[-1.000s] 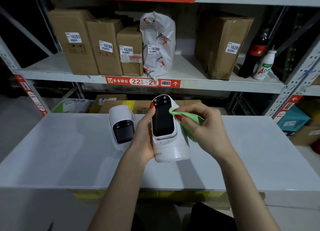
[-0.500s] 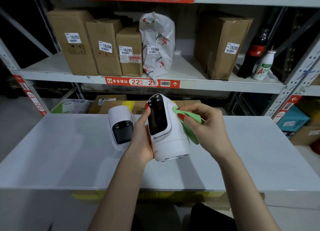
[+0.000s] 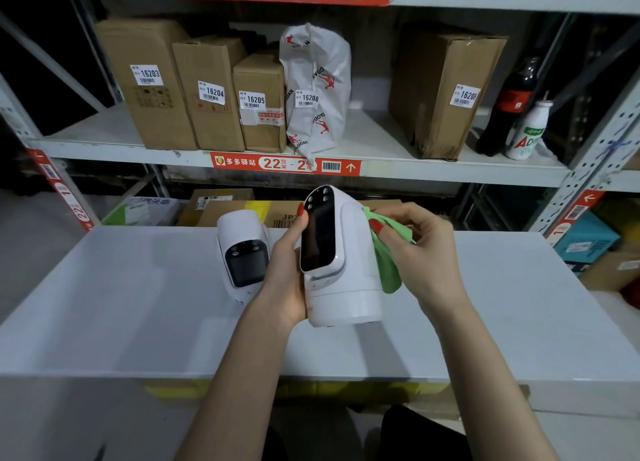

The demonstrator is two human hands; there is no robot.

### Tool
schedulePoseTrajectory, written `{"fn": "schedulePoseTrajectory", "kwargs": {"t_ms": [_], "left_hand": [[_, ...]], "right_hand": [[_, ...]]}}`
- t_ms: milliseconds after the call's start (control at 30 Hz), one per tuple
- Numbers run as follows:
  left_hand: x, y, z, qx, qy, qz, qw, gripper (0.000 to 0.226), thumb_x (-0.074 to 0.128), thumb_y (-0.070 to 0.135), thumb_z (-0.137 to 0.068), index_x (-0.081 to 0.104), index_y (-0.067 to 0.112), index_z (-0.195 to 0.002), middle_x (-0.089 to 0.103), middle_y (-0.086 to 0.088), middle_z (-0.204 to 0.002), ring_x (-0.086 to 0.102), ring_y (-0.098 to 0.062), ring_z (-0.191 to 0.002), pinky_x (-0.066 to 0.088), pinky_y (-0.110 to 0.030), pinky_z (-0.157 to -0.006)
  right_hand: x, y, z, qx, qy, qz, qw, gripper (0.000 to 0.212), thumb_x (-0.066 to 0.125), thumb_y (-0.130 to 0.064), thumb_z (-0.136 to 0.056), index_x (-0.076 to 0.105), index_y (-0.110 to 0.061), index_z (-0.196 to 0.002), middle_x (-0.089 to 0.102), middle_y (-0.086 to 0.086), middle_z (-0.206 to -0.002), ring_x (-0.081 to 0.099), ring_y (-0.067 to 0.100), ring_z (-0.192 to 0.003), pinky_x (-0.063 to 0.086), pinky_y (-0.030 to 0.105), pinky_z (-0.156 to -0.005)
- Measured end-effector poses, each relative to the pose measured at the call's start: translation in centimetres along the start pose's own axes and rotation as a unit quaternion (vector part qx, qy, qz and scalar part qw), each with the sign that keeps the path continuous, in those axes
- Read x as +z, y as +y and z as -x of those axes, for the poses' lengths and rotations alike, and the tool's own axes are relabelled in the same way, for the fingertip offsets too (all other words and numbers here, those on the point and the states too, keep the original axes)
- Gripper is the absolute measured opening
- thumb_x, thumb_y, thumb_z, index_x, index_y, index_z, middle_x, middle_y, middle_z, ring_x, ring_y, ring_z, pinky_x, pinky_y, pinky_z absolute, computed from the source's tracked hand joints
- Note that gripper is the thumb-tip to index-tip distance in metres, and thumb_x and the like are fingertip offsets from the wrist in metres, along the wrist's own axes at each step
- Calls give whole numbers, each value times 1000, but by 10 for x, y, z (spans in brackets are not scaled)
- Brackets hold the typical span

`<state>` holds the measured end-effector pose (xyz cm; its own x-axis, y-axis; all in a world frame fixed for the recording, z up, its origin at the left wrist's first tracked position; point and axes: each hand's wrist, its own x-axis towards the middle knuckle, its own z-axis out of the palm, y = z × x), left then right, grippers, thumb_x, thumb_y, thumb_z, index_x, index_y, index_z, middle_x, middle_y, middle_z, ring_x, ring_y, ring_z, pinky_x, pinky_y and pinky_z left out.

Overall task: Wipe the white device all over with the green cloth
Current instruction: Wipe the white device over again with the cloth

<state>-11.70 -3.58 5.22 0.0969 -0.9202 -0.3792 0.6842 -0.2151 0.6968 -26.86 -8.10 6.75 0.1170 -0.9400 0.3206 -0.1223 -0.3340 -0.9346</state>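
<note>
Left hand (image 3: 287, 280) grips the white device (image 3: 341, 263) — right hand (image 3: 420, 252) pinches the green cloth (image 3: 388, 252) against its side; a hard rub might twist it loose.

left hand (image 3: 287, 280) grips white device (image 3: 346, 270) | right hand (image 3: 422, 249) presses green cloth (image 3: 389, 270) on its side

White table (image 3: 138, 315) up front, dim light all round. Behind it, grey metal shelving (image 3: 398, 169) with red labels (image 3: 284, 164) on the edges. Brown boxes (image 3: 152, 83) lined along the middle shelf, a white bag (image 3: 318, 90) among them (numbered stickers on each). Dark bottle (image 3: 509, 110) and white bottle (image 3: 528, 131) far right.
</note>
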Motion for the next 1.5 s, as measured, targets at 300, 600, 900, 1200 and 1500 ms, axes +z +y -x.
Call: {"fn": "schedulePoseTrajectory", "kwargs": {"t_ms": [300, 600, 900, 1200, 1500], "left_hand": [[-4, 1, -2, 31, 36, 41, 998, 52, 50, 55, -93, 80, 13, -90, 76, -14, -97, 74, -31, -78, 56, -41, -80], [-7, -1, -6, 20, 38, 40, 998, 55, 51, 56, -92, 82, 12, -80, 76, -15, -102, 73, -33, -84, 53, -46, -88], [0, 1, -3, 29, 59, 31, 997, 53, 47, 55, -95, 70, 11, -113, 75, -18, -103, 72, -36, -93, 54, -47, -88], [-3, -1, -6, 33, 80, 45, 995, 50, 48, 56, -94, 70, 13, -108, 76, -17, -98, 70, -35, -87, 55, -44, -82], [1, -2, -4, 38, 86, 88, 992, 50, 47, 55, -95, 70, 11, -102, 76, -17, -93, 74, -33, -73, 56, -43, -73]], "right_hand": [[-7, -14, 6, 25, -135, -28, 990, 14, 72, -5, -83, 71, -16, -75, 73, -3, -80, 63, 16, -72, 50, 28, -64], [-2, -14, 7, -7, -112, -10, 994, 13, 71, -5, -84, 73, -17, -81, 74, -1, -85, 66, 24, -85, 51, 26, -72], [-5, -19, 11, -29, -169, 27, 985, 16, 73, -6, -82, 75, -21, -82, 70, -12, -83, 63, 6, -73, 47, 21, -61], [-13, -27, 13, -16, -264, 30, 964, 13, 71, 2, -82, 76, -9, -85, 62, -19, -70, 54, -1, -52, 35, 8, -48], [-11, -22, 10, -19, -164, 53, 985, 18, 72, -2, -81, 76, -20, -81, 70, -8, -87, 65, 14, -80, 48, 15, -62]]}}
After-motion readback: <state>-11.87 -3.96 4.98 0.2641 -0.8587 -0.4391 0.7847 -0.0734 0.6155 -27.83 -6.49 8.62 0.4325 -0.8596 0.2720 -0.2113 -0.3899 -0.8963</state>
